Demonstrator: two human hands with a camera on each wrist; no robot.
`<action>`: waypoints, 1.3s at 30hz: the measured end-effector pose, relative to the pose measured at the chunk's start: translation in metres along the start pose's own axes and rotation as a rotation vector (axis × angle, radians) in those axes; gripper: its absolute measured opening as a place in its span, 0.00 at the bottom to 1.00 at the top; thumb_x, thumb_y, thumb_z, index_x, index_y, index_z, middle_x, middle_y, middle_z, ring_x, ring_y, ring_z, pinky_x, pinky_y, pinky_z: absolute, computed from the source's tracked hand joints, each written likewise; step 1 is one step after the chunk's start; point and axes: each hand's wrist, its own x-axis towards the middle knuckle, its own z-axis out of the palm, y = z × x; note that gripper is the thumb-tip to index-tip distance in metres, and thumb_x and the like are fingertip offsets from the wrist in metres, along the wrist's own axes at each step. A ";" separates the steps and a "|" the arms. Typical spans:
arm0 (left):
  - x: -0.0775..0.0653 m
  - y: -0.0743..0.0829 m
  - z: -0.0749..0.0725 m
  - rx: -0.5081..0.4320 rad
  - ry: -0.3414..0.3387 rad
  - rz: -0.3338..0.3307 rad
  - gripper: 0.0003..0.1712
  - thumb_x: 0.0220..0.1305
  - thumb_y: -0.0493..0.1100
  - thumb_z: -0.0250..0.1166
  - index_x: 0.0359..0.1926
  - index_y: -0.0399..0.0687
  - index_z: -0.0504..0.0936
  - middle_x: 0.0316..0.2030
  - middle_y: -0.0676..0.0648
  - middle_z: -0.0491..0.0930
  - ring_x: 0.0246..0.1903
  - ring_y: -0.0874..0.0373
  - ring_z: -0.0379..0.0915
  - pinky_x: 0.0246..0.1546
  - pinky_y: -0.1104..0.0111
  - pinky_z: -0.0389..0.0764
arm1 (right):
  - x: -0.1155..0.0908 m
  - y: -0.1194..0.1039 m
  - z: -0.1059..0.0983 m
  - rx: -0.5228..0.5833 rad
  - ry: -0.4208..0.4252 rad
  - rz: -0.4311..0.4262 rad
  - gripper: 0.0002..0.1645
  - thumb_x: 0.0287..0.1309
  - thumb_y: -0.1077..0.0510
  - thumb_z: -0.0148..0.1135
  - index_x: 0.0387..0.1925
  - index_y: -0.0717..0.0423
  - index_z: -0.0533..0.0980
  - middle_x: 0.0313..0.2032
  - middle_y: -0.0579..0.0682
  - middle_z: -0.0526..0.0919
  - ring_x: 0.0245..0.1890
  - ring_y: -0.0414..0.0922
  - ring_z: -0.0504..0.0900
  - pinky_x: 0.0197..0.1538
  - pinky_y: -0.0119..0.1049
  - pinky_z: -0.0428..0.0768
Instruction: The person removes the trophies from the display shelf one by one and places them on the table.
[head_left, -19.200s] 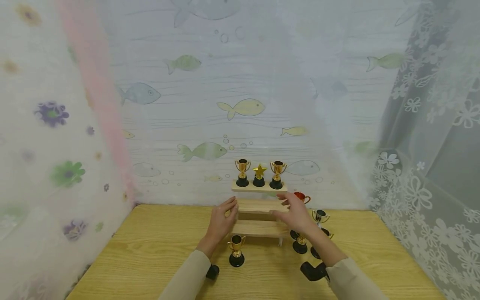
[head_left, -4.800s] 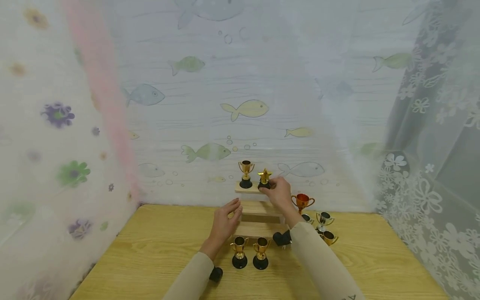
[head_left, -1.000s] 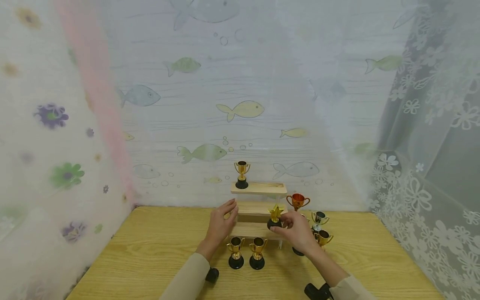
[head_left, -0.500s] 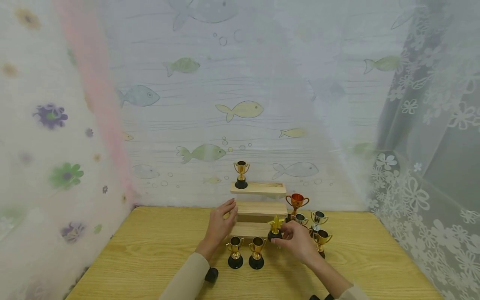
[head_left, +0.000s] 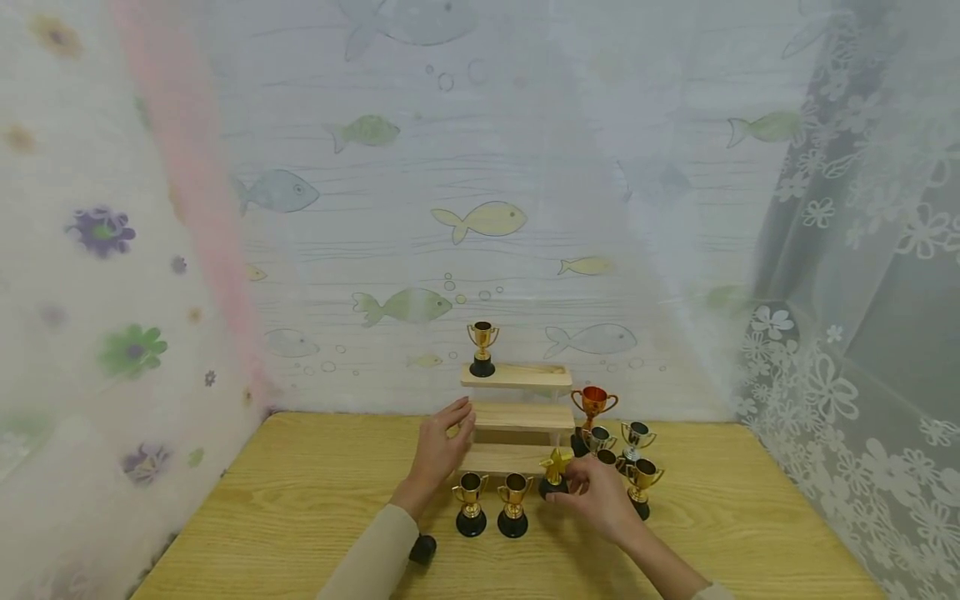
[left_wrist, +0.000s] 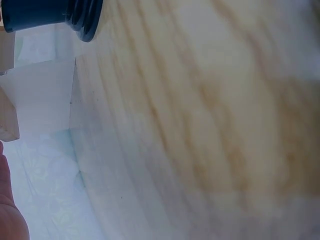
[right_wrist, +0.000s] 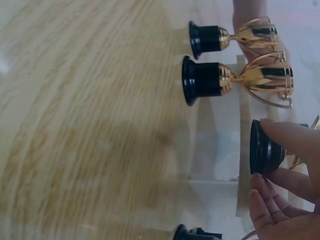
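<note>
My right hand pinches the black base of a gold star trophy between thumb and fingers, in front of the stand's lowest step. In the right wrist view the base hangs higher than those of two gold cup trophies standing in a row to its left. A three-step wooden stand rises behind them. At its left side rests my left hand, fingers extended along the edge. One gold cup trophy stands at the left end of the top step; the two lower steps bear nothing.
Right of the stand several cup trophies cluster close to my right hand, among them a red one, a silver one and a gold one. A fish-patterned curtain hangs behind the wooden table.
Earlier, two gold cups and the star stood on the top step. The right-hand cup now stands in the front row. My right hand has lowered the star from the top; my left hand stays put.
</note>
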 end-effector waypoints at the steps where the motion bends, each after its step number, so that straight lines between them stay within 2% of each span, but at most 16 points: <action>1: 0.000 0.000 0.000 0.001 0.003 0.004 0.20 0.75 0.43 0.62 0.58 0.33 0.83 0.62 0.37 0.79 0.63 0.41 0.75 0.61 0.48 0.77 | 0.000 0.001 0.000 0.000 -0.003 -0.012 0.15 0.46 0.54 0.83 0.28 0.54 0.81 0.26 0.45 0.77 0.27 0.38 0.74 0.32 0.32 0.75; 5: 0.000 0.000 0.000 0.012 0.011 0.016 0.19 0.75 0.43 0.62 0.58 0.33 0.83 0.62 0.37 0.80 0.62 0.41 0.76 0.60 0.47 0.78 | -0.003 0.003 0.002 0.008 -0.022 -0.016 0.16 0.45 0.55 0.83 0.28 0.54 0.81 0.26 0.46 0.77 0.27 0.38 0.73 0.31 0.32 0.75; 13: 0.001 0.000 0.001 0.003 0.005 -0.017 0.19 0.75 0.44 0.63 0.58 0.36 0.84 0.62 0.40 0.79 0.63 0.44 0.76 0.61 0.50 0.77 | -0.008 0.007 0.006 0.030 -0.049 0.035 0.17 0.43 0.58 0.83 0.33 0.60 0.83 0.28 0.48 0.77 0.29 0.43 0.73 0.31 0.33 0.74; 19: 0.001 0.000 0.001 -0.004 0.008 -0.009 0.19 0.75 0.44 0.63 0.58 0.36 0.84 0.62 0.39 0.79 0.62 0.44 0.76 0.61 0.50 0.77 | -0.008 0.017 0.009 0.049 -0.090 0.014 0.17 0.44 0.58 0.83 0.34 0.62 0.84 0.29 0.48 0.79 0.27 0.40 0.74 0.30 0.32 0.74; 29: 0.000 0.000 0.000 -0.001 0.006 -0.019 0.19 0.75 0.44 0.62 0.58 0.36 0.84 0.63 0.40 0.79 0.63 0.44 0.76 0.62 0.50 0.76 | -0.009 0.026 0.016 0.043 -0.146 -0.020 0.14 0.43 0.59 0.83 0.28 0.57 0.83 0.26 0.47 0.76 0.25 0.38 0.70 0.28 0.31 0.70; 36: 0.000 -0.001 0.001 -0.001 0.008 -0.028 0.19 0.75 0.44 0.62 0.58 0.36 0.84 0.62 0.40 0.80 0.63 0.44 0.76 0.63 0.49 0.76 | -0.010 0.025 0.016 0.027 -0.159 -0.012 0.14 0.43 0.59 0.83 0.32 0.59 0.86 0.29 0.46 0.80 0.28 0.40 0.76 0.29 0.32 0.75; 39: 0.000 -0.002 0.002 0.001 0.010 -0.029 0.19 0.75 0.45 0.63 0.58 0.36 0.84 0.62 0.41 0.80 0.62 0.44 0.77 0.63 0.49 0.76 | -0.011 0.024 0.017 0.019 -0.173 0.004 0.15 0.43 0.58 0.83 0.32 0.58 0.85 0.29 0.47 0.81 0.26 0.40 0.76 0.27 0.32 0.74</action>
